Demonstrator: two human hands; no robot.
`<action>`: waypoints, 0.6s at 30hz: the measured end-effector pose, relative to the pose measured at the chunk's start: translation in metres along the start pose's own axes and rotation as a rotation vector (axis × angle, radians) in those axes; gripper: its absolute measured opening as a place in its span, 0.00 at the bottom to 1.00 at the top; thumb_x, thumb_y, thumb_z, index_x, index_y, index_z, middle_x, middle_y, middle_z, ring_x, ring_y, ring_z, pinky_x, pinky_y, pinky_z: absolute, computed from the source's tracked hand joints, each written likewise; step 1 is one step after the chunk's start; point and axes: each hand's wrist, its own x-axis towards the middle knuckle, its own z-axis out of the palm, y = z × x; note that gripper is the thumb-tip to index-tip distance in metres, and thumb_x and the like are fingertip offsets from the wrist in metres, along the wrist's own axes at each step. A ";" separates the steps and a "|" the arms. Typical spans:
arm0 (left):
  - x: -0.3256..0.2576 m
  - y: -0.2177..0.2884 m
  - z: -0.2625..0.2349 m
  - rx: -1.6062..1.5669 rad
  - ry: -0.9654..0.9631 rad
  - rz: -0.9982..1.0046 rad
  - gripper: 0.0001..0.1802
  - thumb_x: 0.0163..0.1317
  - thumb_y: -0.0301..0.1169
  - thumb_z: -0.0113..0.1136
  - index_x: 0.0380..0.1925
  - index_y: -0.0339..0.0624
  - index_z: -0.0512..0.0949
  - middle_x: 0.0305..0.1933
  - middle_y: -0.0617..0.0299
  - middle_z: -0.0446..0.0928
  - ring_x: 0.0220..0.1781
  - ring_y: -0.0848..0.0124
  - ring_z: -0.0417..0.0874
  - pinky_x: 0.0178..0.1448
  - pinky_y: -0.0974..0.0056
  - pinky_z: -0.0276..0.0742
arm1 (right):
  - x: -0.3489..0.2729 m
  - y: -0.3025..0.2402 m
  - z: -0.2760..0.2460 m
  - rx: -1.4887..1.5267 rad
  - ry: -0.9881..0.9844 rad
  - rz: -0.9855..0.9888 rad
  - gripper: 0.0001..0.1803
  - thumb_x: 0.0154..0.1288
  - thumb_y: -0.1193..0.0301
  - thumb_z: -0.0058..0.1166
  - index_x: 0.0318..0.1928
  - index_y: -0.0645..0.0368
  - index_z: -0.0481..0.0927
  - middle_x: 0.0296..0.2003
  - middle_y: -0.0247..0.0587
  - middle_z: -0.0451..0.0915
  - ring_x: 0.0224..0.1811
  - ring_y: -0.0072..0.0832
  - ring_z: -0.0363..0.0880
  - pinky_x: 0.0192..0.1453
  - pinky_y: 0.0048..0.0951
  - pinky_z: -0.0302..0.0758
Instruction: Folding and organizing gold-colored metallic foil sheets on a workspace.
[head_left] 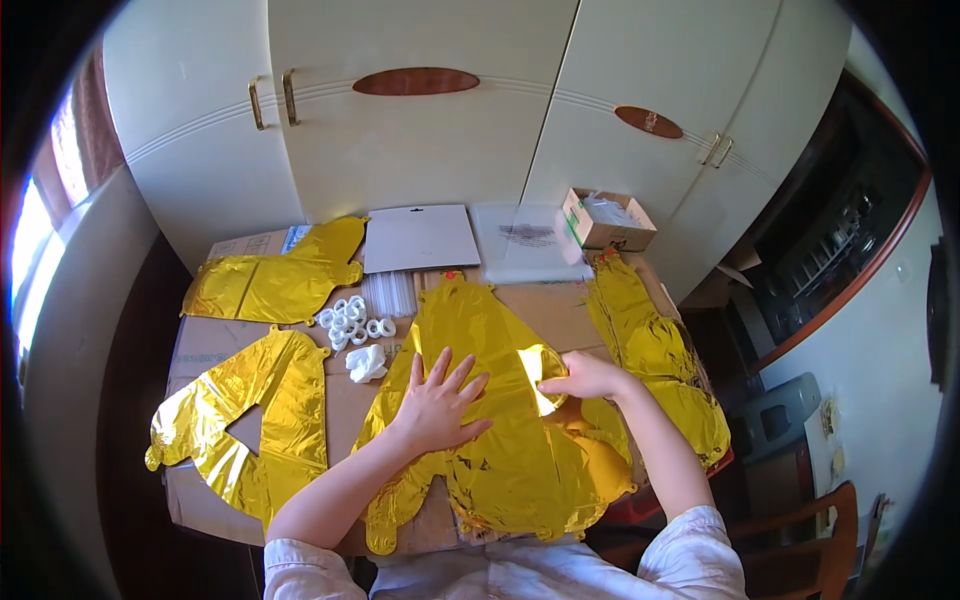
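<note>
A flat, uninflated gold foil balloon [465, 330] lies in front of me, wrinkled, its lower part split into two legs. My left hand [438, 412] rests on its middle, palm down with the fingers spread. At the balloon's right side, my right hand [588, 378] has its fingers closed on a turned-up, shiny edge of the foil; the fingertips are partly hidden by it. To the left is another flat gold foil balloon [292, 400] with a triangular gap. A third gold balloon [265, 285] lies at the far left, and more gold foil [655, 345] drapes the right edge.
Small white rings or rolls [345, 322] sit in a pile beside a crumpled white tissue [367, 363]. Behind them are clear strips [390, 294], a pale card [420, 240], a clear plastic pack [525, 240] and an open box [608, 236]. Cardboard [345, 415] covers the table; cabinets [430, 150] stand behind.
</note>
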 end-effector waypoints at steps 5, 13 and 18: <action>0.002 0.000 0.002 0.024 0.017 0.016 0.41 0.62 0.64 0.49 0.69 0.52 0.65 0.74 0.51 0.60 0.77 0.44 0.53 0.72 0.27 0.45 | -0.009 0.030 0.018 -0.190 0.099 -0.594 0.27 0.61 0.60 0.60 0.58 0.59 0.76 0.58 0.47 0.73 0.62 0.43 0.70 0.69 0.39 0.63; 0.002 0.000 0.001 0.016 0.042 0.022 0.40 0.61 0.63 0.51 0.66 0.50 0.67 0.73 0.51 0.61 0.76 0.44 0.55 0.71 0.27 0.48 | -0.013 0.039 0.048 -0.470 0.366 -0.612 0.23 0.65 0.65 0.55 0.60 0.54 0.76 0.62 0.39 0.75 0.69 0.36 0.67 0.68 0.41 0.62; 0.001 -0.001 0.001 0.038 0.034 0.026 0.38 0.61 0.61 0.52 0.63 0.48 0.70 0.73 0.50 0.61 0.76 0.43 0.55 0.71 0.26 0.48 | -0.007 0.037 0.053 -0.473 0.441 -0.663 0.24 0.65 0.62 0.58 0.61 0.51 0.78 0.62 0.32 0.76 0.68 0.33 0.68 0.68 0.40 0.62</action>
